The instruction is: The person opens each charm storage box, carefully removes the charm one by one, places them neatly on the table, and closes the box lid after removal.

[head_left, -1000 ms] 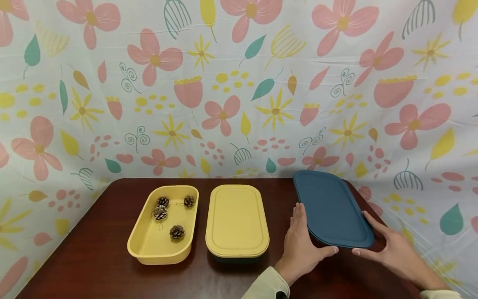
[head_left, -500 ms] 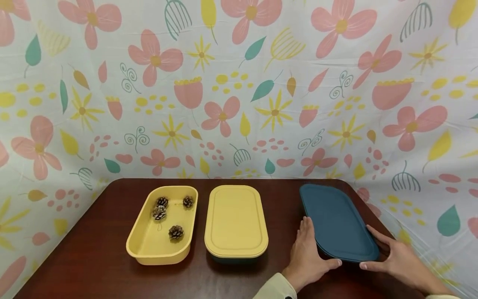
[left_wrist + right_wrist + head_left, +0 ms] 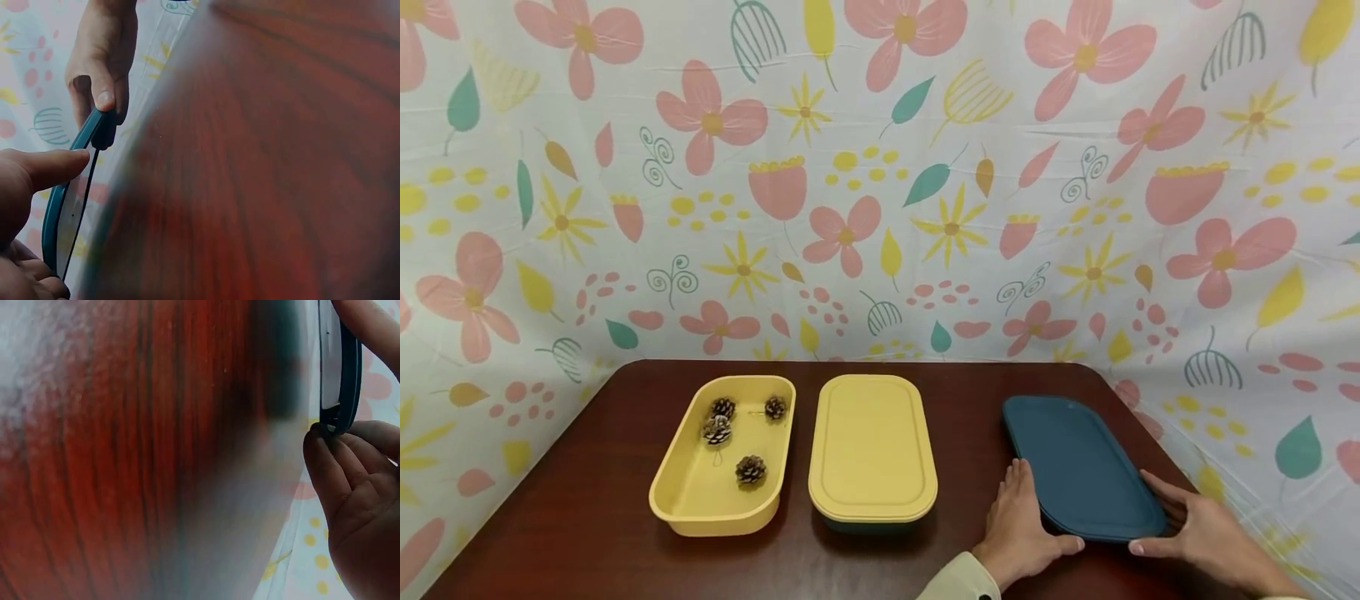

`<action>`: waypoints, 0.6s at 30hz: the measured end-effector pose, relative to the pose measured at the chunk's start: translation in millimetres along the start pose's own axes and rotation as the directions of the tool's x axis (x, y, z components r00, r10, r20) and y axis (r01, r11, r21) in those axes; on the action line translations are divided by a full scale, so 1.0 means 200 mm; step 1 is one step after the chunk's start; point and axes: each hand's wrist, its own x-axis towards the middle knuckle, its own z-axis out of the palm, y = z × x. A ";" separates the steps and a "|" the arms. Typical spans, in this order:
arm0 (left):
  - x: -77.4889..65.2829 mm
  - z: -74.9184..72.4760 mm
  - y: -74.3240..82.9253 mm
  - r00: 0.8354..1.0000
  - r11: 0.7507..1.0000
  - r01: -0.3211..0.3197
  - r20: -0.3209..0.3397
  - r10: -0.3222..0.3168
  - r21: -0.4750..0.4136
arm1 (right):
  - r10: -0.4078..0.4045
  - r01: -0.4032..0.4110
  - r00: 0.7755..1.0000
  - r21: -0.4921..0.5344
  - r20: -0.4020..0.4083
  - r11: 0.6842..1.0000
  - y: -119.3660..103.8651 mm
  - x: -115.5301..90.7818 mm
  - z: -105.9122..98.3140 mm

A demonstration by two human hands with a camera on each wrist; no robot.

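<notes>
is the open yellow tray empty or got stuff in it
Not empty: the head view shows four pinecones inside the yellow tray, with bare floor between some.

Looks like a staged indoor tabletop setup; room type unclear. White, flower-printed, creased cloth sheet [image 3: 850, 125] fills upper frame and both sides, right behind a glossy red-brown wood-grain table [image 3: 587, 492] across the lower frame.

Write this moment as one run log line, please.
left hand: holds blue lid; right hand: holds same lid; yellow container: four pinecones inside; yellow lid: on dark green container
</notes>
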 end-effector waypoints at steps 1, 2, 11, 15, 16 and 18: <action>0.01 0.00 0.00 1.000 1.000 0.014 0.002 -0.014 0.005 | -0.003 0.003 1.000 -0.011 0.001 1.000 0.01 0.01 0.00; 0.02 0.01 0.00 1.000 1.000 0.023 0.003 -0.023 0.016 | 0.003 -0.003 1.000 -0.023 0.000 1.000 0.01 0.02 0.00; 0.08 0.02 0.03 0.996 0.992 0.071 0.053 -0.077 0.107 | 0.048 -0.048 0.999 -0.055 -0.004 0.997 0.05 0.04 0.00; 0.10 0.02 0.04 0.993 0.979 0.097 0.050 -0.107 0.179 | 0.037 -0.038 0.999 -0.095 -0.014 0.995 0.05 0.05 0.00; 0.11 0.03 0.05 0.992 0.975 0.104 0.044 -0.114 0.197 | 0.031 -0.033 0.999 -0.109 -0.019 0.993 0.04 0.05 0.00; 0.12 0.03 0.05 0.992 0.965 0.109 0.033 -0.121 0.239 | 0.020 -0.025 0.999 -0.146 -0.031 0.989 0.04 0.06 0.01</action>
